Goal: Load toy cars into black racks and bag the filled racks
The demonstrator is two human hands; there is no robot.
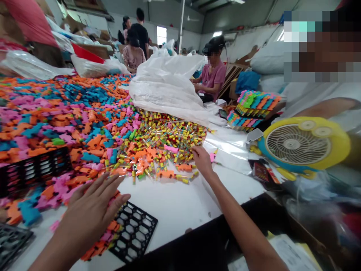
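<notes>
Left hand: the left hand (93, 209) lies palm down with its fingers spread wide and flat, gripping nothing that shows.
Under the left fingers: a black grid tray (135, 233) sits on the desk (169, 203), with orange and pink coloured pieces (107, 237) lying on the part beneath the palm.
Right hand: the right hand (201, 160) is stretched well forward, its fingers curled down at the near edge of a heap. I cannot tell whether they pinch anything.
At the right fingertips: the heap is of small tubes (163, 139) with yellow ends, touching the fingers and spreading ahead and to their left.
Filled so far: by the look of it, only the part of the grid tray below the left palm holds pieces. The cells to the right of those fingers are bare.
Left loose: a very large spread of orange, pink and blue pieces runs far ahead and left of both hands, so most of the work seems undone.
Other trays: a second black tray (34, 169), left of the left fingers, shows coloured pieces inside.
Finished-looking stock: stacked bundles (254, 109) stand beyond and right of the right fingers.
Nearby: a white bag (169, 86) lies beyond the tubes, and a yellow fan (304, 145) is right of the right hand.
Others: a co-worker (213, 75) sits far ahead.
</notes>
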